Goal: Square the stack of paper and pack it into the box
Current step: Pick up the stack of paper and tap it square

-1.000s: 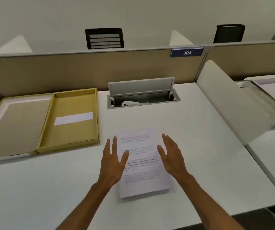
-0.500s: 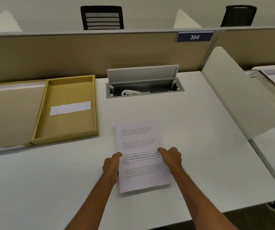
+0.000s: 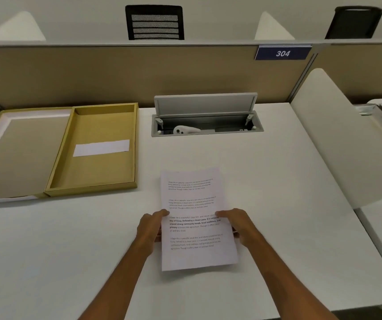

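Half a second on, our left hand point(image 3: 151, 229) and right hand point(image 3: 238, 225) clasp the printed paper stack point(image 3: 197, 218) more firmly at its long edges. Its long axis runs away from us, text upright, white pages lying right of the open yellow box point(image 3: 97, 146).

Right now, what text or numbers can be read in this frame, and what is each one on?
"304": white digits on the blue sign on the partition.
"way of living. Defined by a slower pace": bold line on the top sheet of the paper; its other lines are too small to read surely.
White label in the box: blank.
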The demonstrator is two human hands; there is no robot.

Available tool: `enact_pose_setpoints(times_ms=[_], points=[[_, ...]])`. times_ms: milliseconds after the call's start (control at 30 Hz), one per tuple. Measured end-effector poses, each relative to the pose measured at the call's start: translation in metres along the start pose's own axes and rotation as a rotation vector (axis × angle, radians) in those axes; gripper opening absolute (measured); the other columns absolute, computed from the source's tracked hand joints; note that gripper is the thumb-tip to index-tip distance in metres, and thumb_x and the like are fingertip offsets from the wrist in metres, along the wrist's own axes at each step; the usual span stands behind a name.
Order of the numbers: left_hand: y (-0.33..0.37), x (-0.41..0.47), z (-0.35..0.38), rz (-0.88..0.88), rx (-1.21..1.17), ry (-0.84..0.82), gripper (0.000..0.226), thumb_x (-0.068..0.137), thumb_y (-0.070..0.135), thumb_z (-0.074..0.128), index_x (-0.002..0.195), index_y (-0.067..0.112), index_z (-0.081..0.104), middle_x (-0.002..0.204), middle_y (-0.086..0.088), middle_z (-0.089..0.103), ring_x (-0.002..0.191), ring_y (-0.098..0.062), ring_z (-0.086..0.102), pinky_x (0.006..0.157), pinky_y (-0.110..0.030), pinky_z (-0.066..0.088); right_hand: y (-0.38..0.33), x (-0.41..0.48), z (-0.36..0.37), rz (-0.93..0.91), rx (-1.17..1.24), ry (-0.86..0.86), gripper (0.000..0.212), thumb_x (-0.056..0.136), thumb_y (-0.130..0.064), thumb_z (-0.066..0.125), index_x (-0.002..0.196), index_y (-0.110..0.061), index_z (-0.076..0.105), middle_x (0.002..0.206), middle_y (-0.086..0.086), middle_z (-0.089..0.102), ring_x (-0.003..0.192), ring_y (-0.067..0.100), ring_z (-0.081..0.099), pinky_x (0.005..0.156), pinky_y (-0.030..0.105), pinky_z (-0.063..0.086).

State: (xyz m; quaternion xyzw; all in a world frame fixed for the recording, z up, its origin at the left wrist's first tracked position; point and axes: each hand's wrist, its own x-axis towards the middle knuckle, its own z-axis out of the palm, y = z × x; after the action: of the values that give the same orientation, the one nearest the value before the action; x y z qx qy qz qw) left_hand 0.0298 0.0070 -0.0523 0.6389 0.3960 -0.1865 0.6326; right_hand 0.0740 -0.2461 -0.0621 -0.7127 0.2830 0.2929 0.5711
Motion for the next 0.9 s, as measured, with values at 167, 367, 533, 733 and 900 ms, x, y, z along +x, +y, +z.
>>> enact_pose_setpoints(times_ms=[167,367,533,733,900], points=[[0.003,0.008,-0.01,0.054,0.118,-0.053,0.019,0.089,0.014,0.066,0.108,0.012,0.066,0.092,-0.01,0.078,0.077,-0.025,0.076,0.054,-0.028,0.057,-0.004,0.009,-0.014,-0.068,0.014,-0.051,0.015,0.082,-0.017,0.076,0.088,-0.005,0.069,0.09,0.014,0.079,0.069,0.024,0.076,0.054,0.027,0.054],[0.013,0.016,-0.009,0.047,0.111,-0.094,0.022,0.087,0.015,0.072,0.104,0.0,0.067,0.1,-0.018,0.077,0.08,-0.029,0.076,0.063,-0.033,0.058,-0.017,0.015,-0.019,-0.134,-0.049,-0.216,0.023,0.085,-0.014,0.075,0.106,-0.005,0.068,0.102,0.012,0.079,0.088,0.029,0.077,0.071,0.036,0.06],[0.029,0.001,-0.01,0.186,0.199,-0.096,0.024,0.087,0.014,0.073,0.11,0.006,0.07,0.097,-0.007,0.078,0.08,-0.021,0.077,0.064,-0.032,0.062,-0.03,0.0,-0.023,-0.312,-0.06,-0.184,0.025,0.086,-0.011,0.076,0.11,-0.01,0.067,0.101,0.011,0.078,0.082,0.025,0.078,0.063,0.031,0.059],[0.045,-0.059,-0.02,0.603,0.242,0.071,0.027,0.077,0.02,0.083,0.097,0.033,0.071,0.09,0.019,0.078,0.085,0.0,0.074,0.071,-0.017,0.059,-0.041,-0.04,-0.036,-0.714,-0.098,-0.05,0.03,0.085,-0.008,0.074,0.11,-0.023,0.065,0.103,-0.008,0.076,0.091,0.011,0.074,0.074,0.025,0.061],[0.04,-0.073,-0.019,0.734,0.228,0.175,0.039,0.079,0.007,0.081,0.109,0.029,0.069,0.083,0.04,0.069,0.086,0.016,0.066,0.069,0.001,0.048,-0.037,-0.051,-0.032,-0.865,-0.113,0.014,0.042,0.085,-0.005,0.068,0.12,-0.027,0.064,0.103,-0.025,0.073,0.096,0.003,0.07,0.075,0.014,0.055]])
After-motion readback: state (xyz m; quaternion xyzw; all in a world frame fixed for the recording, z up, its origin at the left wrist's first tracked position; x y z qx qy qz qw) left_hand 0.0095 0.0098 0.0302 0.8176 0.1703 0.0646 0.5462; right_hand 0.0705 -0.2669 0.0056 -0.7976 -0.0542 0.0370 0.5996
